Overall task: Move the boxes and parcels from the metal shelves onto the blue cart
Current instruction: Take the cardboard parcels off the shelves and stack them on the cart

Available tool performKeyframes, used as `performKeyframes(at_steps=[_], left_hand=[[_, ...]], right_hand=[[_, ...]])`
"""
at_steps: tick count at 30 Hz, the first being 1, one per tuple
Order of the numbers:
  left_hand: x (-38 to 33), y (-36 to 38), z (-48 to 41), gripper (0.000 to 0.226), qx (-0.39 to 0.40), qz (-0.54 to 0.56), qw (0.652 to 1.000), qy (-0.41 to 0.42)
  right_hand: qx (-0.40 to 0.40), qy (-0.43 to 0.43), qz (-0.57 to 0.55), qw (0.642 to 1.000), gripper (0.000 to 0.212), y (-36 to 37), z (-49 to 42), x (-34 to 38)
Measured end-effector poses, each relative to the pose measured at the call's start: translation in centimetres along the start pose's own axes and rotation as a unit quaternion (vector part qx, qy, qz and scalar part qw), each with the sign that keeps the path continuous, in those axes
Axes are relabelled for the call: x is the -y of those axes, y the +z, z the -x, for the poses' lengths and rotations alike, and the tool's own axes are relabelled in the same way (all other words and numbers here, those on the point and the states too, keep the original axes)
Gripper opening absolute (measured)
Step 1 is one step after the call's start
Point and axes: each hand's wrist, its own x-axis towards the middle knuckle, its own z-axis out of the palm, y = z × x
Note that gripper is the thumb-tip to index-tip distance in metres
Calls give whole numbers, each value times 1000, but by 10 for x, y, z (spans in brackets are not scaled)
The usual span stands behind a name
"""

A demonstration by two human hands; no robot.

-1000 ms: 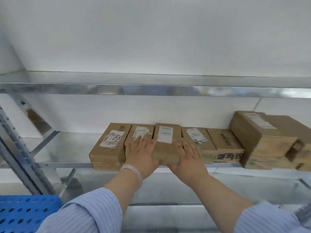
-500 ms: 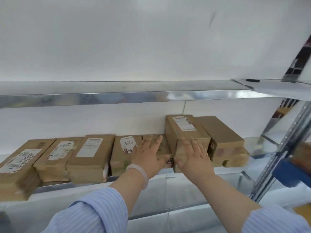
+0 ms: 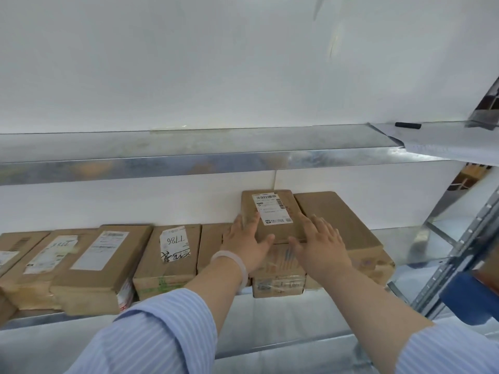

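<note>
Just right of the middle of the frame, a brown cardboard box (image 3: 272, 211). Flat and long, with a white label on top. Black bar codes and small print on the label, too small to read. Lies on top of a second box (image 3: 278, 279), also brown, with shiny clear tape across its front. Both on the lower metal shelf (image 3: 40, 321), pushed back close to the white wall.

On the near left side of the brown cardboard box, the left hand (image 3: 247, 245). Wide open, fingers straight and close together, laid flat along the box's left edge, thumb over the near top edge. On the near right part of the top, the right hand (image 3: 321, 247). Open too, fingers spread and straight, palm down on the cardboard, thumb pointing toward the other thumb. No fingers curled round the box.

Right beside it, touching, a plain brown box (image 3: 337, 222) with no label showing. To the left, a row of flat boxes (image 3: 102, 260) side by side, one of them a box marked 7786 (image 3: 172, 244) in black pen.

Above them all, the upper metal shelf (image 3: 216, 163), shiny and grey. Round the left wrist, a white bracelet (image 3: 232, 263). At the bottom, striped blue sleeves (image 3: 151, 333). At the right edge, a grey post (image 3: 464, 247) with holes and a blue thing (image 3: 464, 295), too cut off to tell what.
</note>
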Motion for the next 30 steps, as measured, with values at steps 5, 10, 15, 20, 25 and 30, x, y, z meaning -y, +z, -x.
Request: performKeyframes(at_steps=[5,10,15,20,25,30], left_hand=[[-1,13,-18,70,13,112,993,-45],[-3,17,-13,68,-20,238,970,-38],[-2,10,-1,67,-39,284,958,-27],[8,-11,15,65,-69,310,948,-2],[33,-38,36,67,-109,318,942,7],[77,-79,64,84,-143,289,946,-24]], right_hand=[[6,-16,10,1000,64,8,-8,-3],[3,-32,-4,999,63,4,-9,-2],[15,-25,-80,996,63,-12,-15,4],[92,-2,-223,970,66,-27,-21,27],[115,-27,-285,951,64,-22,-14,65],[111,-71,-307,942,65,-6,-1,122]])
